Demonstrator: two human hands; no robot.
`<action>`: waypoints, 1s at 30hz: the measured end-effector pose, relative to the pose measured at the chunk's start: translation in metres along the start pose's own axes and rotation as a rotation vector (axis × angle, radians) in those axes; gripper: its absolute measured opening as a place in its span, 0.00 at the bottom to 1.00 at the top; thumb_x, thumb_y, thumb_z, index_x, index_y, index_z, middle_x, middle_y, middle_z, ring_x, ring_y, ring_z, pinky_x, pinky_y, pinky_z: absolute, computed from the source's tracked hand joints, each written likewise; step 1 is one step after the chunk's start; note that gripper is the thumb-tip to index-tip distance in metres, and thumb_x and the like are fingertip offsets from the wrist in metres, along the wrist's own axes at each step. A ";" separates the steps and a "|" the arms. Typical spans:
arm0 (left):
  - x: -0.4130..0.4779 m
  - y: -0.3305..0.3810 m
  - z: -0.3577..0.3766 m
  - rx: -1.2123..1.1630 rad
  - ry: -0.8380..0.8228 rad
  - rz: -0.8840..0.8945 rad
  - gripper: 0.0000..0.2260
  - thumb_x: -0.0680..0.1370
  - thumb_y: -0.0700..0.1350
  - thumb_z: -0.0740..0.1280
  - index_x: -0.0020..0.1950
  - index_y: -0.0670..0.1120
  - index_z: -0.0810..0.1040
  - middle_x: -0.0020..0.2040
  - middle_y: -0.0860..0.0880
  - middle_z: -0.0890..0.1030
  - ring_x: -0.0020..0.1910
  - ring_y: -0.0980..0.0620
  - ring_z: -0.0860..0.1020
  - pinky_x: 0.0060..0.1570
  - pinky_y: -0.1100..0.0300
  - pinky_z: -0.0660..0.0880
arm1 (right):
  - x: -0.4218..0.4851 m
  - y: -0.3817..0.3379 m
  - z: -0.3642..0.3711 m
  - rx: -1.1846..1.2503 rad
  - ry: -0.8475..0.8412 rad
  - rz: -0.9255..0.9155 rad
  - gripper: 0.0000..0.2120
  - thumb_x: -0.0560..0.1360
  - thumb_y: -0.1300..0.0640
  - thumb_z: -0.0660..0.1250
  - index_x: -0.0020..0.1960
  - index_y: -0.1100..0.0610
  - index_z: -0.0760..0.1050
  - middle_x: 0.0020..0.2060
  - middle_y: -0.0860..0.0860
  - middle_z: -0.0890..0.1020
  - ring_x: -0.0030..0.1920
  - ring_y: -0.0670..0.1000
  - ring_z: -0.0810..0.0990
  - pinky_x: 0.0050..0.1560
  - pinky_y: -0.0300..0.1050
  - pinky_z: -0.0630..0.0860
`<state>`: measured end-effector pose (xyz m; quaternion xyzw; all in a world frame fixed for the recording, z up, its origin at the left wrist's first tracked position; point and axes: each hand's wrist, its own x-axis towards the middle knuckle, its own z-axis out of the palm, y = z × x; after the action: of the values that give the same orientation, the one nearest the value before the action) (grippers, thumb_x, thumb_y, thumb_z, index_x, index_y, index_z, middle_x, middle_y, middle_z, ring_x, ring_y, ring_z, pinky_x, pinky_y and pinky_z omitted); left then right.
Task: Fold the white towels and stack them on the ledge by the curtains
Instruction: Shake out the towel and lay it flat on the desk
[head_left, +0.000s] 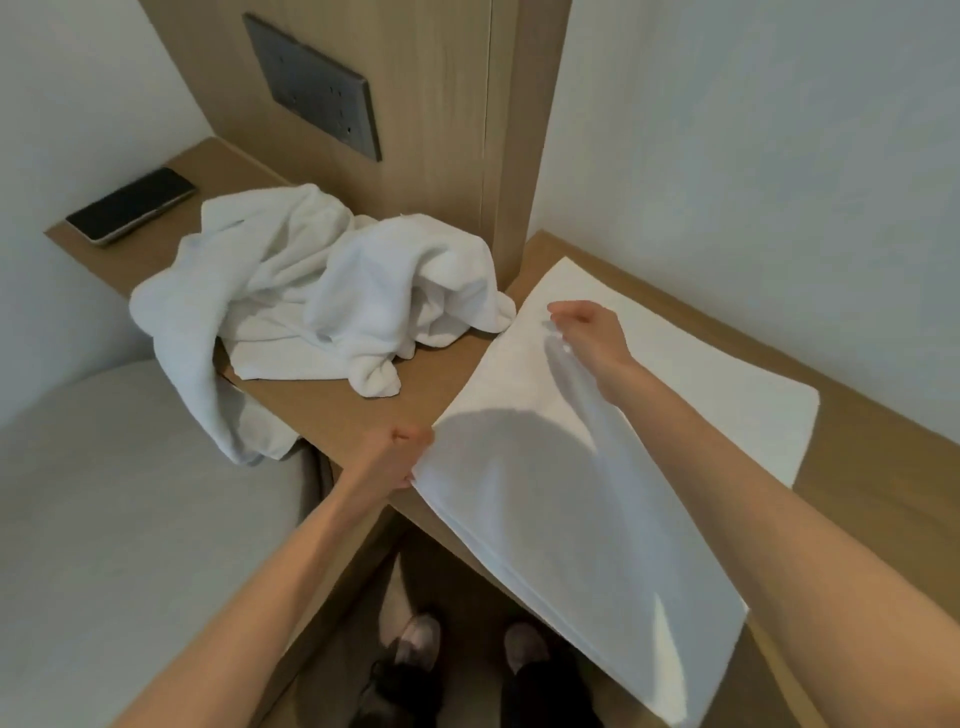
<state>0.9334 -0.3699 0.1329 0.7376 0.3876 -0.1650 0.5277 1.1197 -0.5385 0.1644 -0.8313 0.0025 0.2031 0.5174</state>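
We look down on a pale wooden worktop that wraps in an L around a tall wooden column, with white walls behind it. Against the worktop's left front edge sits a broad grey upholstered cushion. On the right-hand stretch lies a flat white rectangular towel. Its far corner points towards the column, its right corner lies near the wall side, and its near portion hangs out past the front edge. On the left stretch we find a crumpled heap of white terry towels, just beside the flat towel's left edge, with one end spilling over the front edge towards the cushion. A dark grey rectangular switch plate is set into the column's face above the heap. A black slab-shaped phone lies face up at the worktop's far left corner, well apart from the heap. The right grip hangs above the middle of the flat towel with fingers curled, pinching a fold that rises off the surface to meet it. The left grip is closed round the same towel's near left corner, right at the front edge. Below, between the arms, we see two pale shoes on the floor.
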 end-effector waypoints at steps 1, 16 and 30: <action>0.002 -0.002 -0.002 0.128 -0.024 0.056 0.06 0.79 0.50 0.64 0.48 0.48 0.75 0.45 0.51 0.77 0.44 0.53 0.77 0.40 0.64 0.73 | -0.010 0.004 0.002 -0.026 -0.007 -0.009 0.11 0.78 0.60 0.61 0.56 0.53 0.79 0.59 0.48 0.78 0.59 0.48 0.75 0.63 0.43 0.71; 0.010 -0.011 -0.030 0.004 -0.245 0.048 0.05 0.77 0.41 0.68 0.47 0.43 0.72 0.50 0.45 0.78 0.45 0.52 0.79 0.34 0.66 0.78 | -0.163 0.067 0.085 -0.655 -0.303 -0.210 0.14 0.76 0.49 0.65 0.61 0.48 0.74 0.61 0.48 0.73 0.60 0.49 0.72 0.61 0.44 0.69; -0.020 -0.004 -0.047 0.143 -0.231 0.449 0.09 0.79 0.38 0.63 0.55 0.46 0.65 0.46 0.49 0.73 0.42 0.56 0.75 0.37 0.67 0.75 | -0.204 0.092 0.072 -1.019 0.024 -0.212 0.17 0.75 0.54 0.64 0.61 0.52 0.65 0.60 0.50 0.69 0.56 0.51 0.69 0.55 0.50 0.73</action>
<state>0.9097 -0.3345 0.1620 0.8168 0.1387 -0.1541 0.5384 0.8888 -0.5609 0.1274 -0.9757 -0.1748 0.1152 0.0649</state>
